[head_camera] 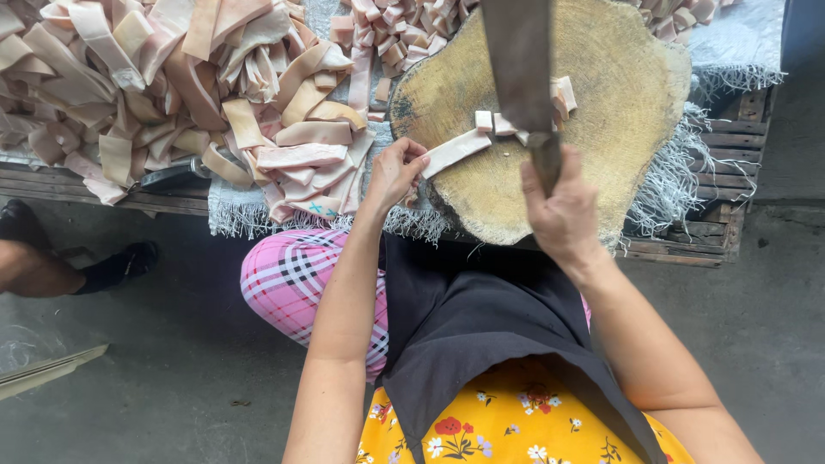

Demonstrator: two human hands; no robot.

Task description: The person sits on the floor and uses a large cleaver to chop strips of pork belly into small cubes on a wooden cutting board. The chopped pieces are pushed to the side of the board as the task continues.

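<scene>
A broad cleaver (520, 64) is gripped by its handle in the right hand (563, 215), whose fingers are clenched around it, the blade raised over a round wooden chopping block (619, 94). A pale strip of pork skin (455, 151) is laid across the near left part of the block and is pinned at its near end by the left hand (395, 172), the fingers pinched on the strip. Small cut pieces (494, 123) are seen just beside the blade (more are heaped at the block's far rim). A large pile of uncut strips (172, 94) is spread on the cloth-covered surface (739, 43) to the left.

The holding fingers are judged the main risk: they lie near the blade's line, and they could be nicked if the slippery strip slid or the cleaver were brought down off line. Cut pieces could also be knocked off the block's edge onto the floor (172, 344).
</scene>
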